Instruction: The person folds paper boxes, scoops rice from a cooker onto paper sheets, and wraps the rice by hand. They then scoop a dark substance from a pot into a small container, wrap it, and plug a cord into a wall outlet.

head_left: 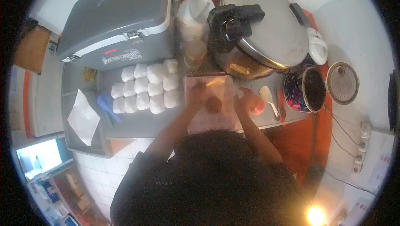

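Note:
A pinkish, translucent-looking sheet (225, 119) lies on the counter in front of me, with a round brown patch of food (214, 104) near its middle. My left hand (197, 92) is over the sheet's upper left part; its fingers are too dim to make out. My right hand (246, 97) is just past the sheet's right edge, beside a rounded pink-red object (258, 108). Blur hides whether that hand grips it. A white rice paddle (269, 100) lies to the right. Several white wrapped bundles (143, 85) sit in rows left of the sheet.
A large lidded metal pot (266, 26) and a grey cooler box (121, 26) stand at the back. Plastic containers (195, 53) are between them. A floral pot (293, 90) stands right. A blue utensil (109, 107) and white paper (84, 117) are left.

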The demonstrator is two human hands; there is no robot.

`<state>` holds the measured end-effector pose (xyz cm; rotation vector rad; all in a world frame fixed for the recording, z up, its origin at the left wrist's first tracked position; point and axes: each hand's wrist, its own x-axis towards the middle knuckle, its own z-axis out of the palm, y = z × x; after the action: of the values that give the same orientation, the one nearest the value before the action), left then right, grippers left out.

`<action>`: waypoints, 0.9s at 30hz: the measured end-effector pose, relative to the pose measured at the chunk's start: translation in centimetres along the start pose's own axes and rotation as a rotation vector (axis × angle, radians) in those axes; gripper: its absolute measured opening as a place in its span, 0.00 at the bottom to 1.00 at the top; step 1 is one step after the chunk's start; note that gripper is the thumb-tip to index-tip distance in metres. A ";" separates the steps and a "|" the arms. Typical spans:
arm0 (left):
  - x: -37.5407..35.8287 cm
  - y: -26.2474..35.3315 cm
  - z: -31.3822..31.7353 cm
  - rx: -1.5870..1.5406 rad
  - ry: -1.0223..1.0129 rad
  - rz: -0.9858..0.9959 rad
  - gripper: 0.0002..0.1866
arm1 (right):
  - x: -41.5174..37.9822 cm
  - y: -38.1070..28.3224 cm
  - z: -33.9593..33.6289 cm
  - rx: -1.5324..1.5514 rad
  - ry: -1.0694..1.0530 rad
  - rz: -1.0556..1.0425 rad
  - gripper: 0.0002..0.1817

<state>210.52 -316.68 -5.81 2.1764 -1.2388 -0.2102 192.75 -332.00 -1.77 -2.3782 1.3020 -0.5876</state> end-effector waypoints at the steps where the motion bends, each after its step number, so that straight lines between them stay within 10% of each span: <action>1: 0.3 0.5 -0.3 0.039 -0.012 -0.028 0.17 | 0.0 -0.6 0.2 0.022 -0.016 -0.007 0.21; 6: 2.9 1.8 0.0 0.015 0.101 -0.045 0.20 | 2.4 -3.0 1.4 0.239 -0.173 -0.364 0.23; 10: 5.8 0.5 -0.3 0.006 -0.257 0.065 0.11 | 4.8 -2.8 4.6 0.139 -0.405 -0.503 0.24; 13: 6.5 4.0 -5.5 0.122 -0.283 0.122 0.08 | 5.6 -2.6 4.3 -0.049 -0.217 -0.678 0.23; 19: 0.9 3.0 -5.8 -0.030 -0.157 0.345 0.11 | 4.2 -6.1 -4.4 -0.532 -0.735 -0.552 0.24; 27: -4.5 5.0 -7.4 0.331 -0.445 0.336 0.10 | -5.9 -3.1 -2.5 -0.399 -0.695 -0.727 0.40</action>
<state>207.55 -311.63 2.24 2.2154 -1.9888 -0.3852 190.71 -325.68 0.81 -2.9533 0.2481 0.3732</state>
